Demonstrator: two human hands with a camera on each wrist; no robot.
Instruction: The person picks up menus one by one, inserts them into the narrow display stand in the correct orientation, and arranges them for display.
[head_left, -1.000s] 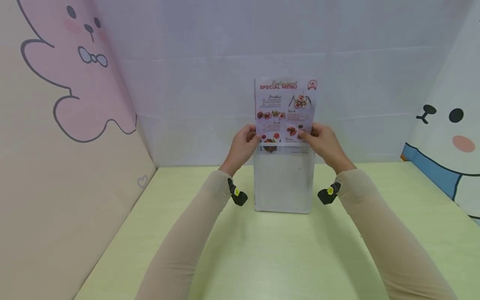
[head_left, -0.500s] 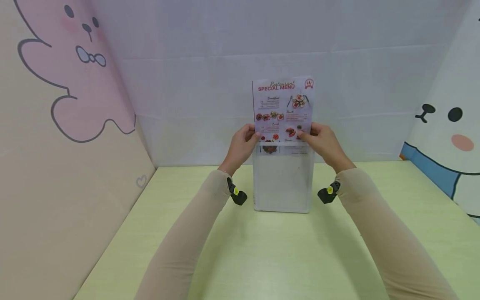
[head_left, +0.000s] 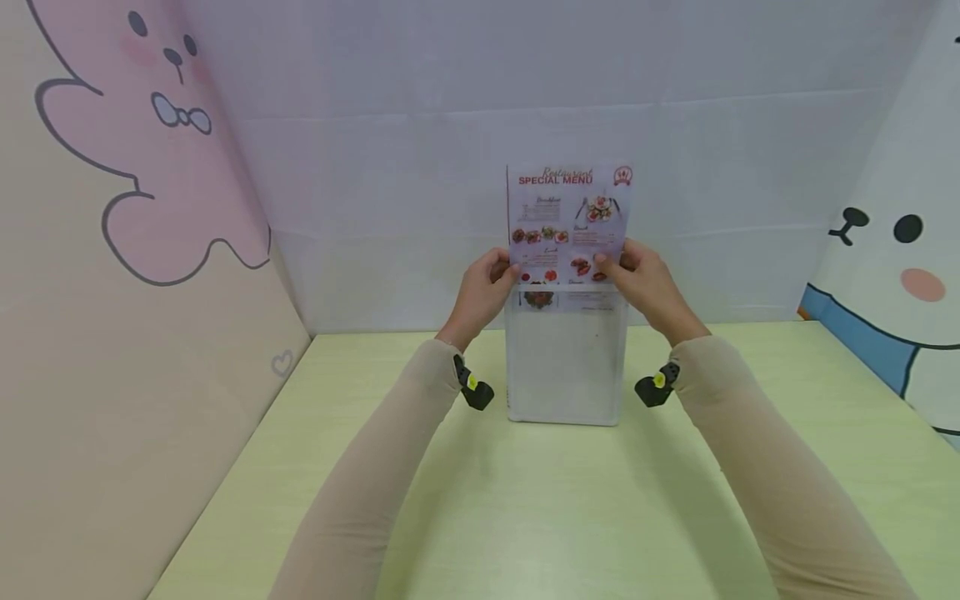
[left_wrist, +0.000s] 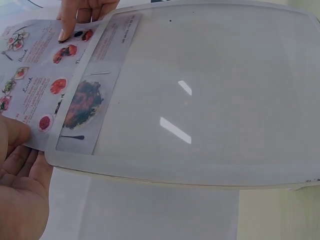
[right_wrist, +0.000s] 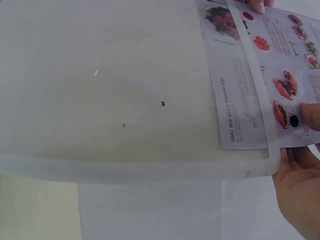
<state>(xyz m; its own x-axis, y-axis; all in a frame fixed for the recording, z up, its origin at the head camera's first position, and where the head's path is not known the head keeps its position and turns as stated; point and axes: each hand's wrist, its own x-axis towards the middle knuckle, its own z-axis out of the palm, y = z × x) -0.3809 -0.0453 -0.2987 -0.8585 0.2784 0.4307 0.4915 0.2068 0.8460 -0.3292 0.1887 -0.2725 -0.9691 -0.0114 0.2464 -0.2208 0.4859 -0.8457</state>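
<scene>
A printed restaurant menu (head_left: 566, 221) stands upright, its lower strip inside a translucent white frame-like holder (head_left: 566, 367) on the table. Most of the sheet sticks out above the holder's top rim. My left hand (head_left: 482, 287) pinches the menu's left edge just over that rim, thumb in front. On the opposite edge my right hand (head_left: 651, 287) pinches it the same way. In the left wrist view the menu's bottom strip (left_wrist: 82, 112) shows through the holder's front. The right wrist view shows my right thumb (right_wrist: 311, 116) on the printed face, other fingers behind.
The holder rests on a pale yellow-green table (head_left: 555, 517). Behind it hangs a white sheet backdrop (head_left: 420, 175). Side panels carry a pink cartoon animal (head_left: 165, 192) on the left and a white cartoon bear (head_left: 900, 275) on the right.
The menu has gone down slightly into the holder and its slight tilt has straightened. Both hands keep their pinch on its edges. The holder has stayed in place.
</scene>
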